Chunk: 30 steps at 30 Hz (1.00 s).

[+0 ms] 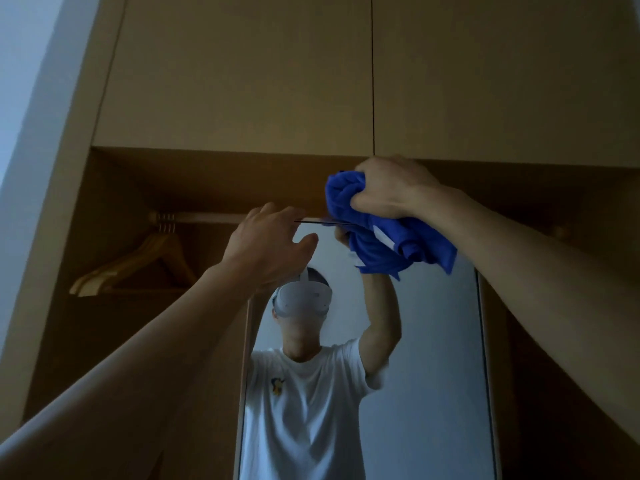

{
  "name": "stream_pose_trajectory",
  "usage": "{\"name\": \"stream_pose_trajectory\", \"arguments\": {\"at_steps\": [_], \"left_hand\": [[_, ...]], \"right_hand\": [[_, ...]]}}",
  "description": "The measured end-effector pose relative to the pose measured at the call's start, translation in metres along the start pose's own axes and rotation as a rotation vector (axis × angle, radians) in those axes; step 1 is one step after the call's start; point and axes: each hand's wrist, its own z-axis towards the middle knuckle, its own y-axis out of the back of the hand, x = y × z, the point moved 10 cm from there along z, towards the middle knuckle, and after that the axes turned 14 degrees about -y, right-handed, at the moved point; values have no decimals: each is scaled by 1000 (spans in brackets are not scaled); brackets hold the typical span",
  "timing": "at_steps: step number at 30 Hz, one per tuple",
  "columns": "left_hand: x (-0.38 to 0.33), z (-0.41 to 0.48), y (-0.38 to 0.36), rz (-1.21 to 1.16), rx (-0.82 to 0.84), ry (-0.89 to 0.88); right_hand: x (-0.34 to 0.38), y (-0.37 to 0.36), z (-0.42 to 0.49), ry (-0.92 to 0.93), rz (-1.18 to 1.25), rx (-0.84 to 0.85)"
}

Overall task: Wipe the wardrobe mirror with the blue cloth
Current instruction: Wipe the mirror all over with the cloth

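A tall narrow mirror (433, 358) stands inside the open wooden wardrobe, reflecting a person in a white T-shirt and a headset. My right hand (384, 188) grips a bunched blue cloth (388, 240) with a white label, held against the mirror's upper right part near its top edge. My left hand (270, 244) is raised at the mirror's top left corner, fingers curled over the thin dark top edge, thumb in front of the glass.
A wooden rail with several wooden hangers (138, 261) runs across the wardrobe to the left of the mirror. Closed cabinet doors (242, 74) fill the space above. A pale wall (20, 81) borders the wardrobe's left side.
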Motion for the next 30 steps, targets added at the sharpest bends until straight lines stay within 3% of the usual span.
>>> {"name": "stream_pose_trajectory", "arguments": {"at_steps": [5,10,14,25,30], "left_hand": [[11,-4,9,-48,-21,-27],[17,-18,2,-92,-7,22],[29,-23,12,-252,-113,57],[35,-36,11,-455,-200,116],[40,-57,0,-646,-217,215]], "right_hand": [[35,-4,-1,76,30,13],[-1,5,-7,-4,-49,-6],[-23,5,-6,-79,-47,18],[100,-11,-8,102,84,52],[89,-7,-11,98,74,28]]}}
